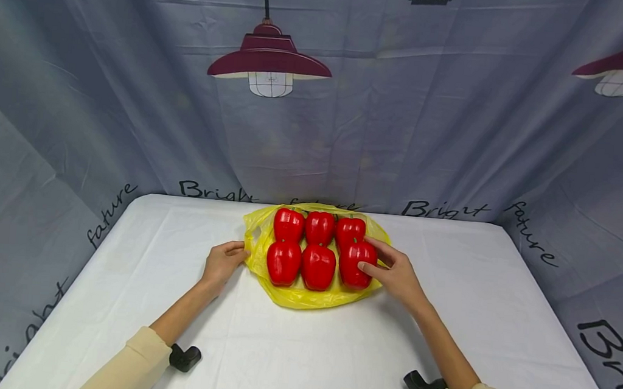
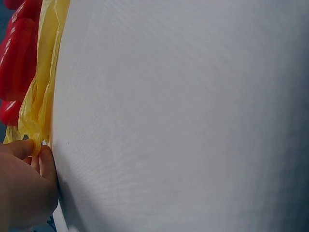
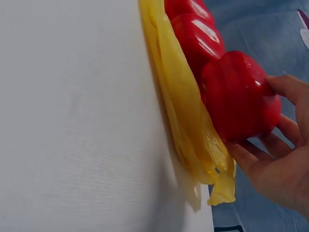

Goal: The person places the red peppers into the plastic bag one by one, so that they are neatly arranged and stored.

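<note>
Red bell peppers with a glossy skin lie in two rows of three on a spread yellow plastic bag. My right hand grips the front right bell pepper, thumb on its near side and fingers round its far side. In the right wrist view that bell pepper sits between thumb and fingers, over the bag's edge. At the bag's left side, my left hand pinches the yellow plastic between thumb and fingers. The left wrist view shows the gathered plastic at the fingertips.
A white cloth covers the table under the bag. Behind and at both sides hangs a grey-blue curtain printed with lamps and lettering. Black wrist mounts stick out near both cream sleeves.
</note>
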The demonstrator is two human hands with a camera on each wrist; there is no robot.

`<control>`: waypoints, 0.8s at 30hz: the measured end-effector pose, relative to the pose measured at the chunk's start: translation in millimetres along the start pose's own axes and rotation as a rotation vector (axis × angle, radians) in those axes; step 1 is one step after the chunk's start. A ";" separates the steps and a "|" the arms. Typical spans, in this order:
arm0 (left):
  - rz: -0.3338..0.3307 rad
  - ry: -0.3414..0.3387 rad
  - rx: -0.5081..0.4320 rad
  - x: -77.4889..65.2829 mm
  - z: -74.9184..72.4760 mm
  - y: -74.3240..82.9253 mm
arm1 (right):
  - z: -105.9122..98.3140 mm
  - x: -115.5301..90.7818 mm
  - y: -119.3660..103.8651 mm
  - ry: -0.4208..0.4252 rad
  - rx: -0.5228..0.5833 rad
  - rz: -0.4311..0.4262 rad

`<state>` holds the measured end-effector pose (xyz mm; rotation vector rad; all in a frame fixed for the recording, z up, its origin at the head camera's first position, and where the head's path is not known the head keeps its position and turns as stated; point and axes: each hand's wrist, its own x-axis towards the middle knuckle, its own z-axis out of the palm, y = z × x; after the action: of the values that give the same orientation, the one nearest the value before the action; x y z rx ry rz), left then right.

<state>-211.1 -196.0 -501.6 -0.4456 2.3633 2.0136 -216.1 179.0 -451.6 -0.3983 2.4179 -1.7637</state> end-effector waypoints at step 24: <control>0.004 -0.001 0.035 -0.1 -0.1 0.3 | 10.3 3.0 18.5 -0.046 -0.122 0.108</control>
<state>-211.0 -196.1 -501.3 -0.4386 2.3969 1.9701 -218.9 173.9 -472.2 -0.3099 2.4721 -1.5526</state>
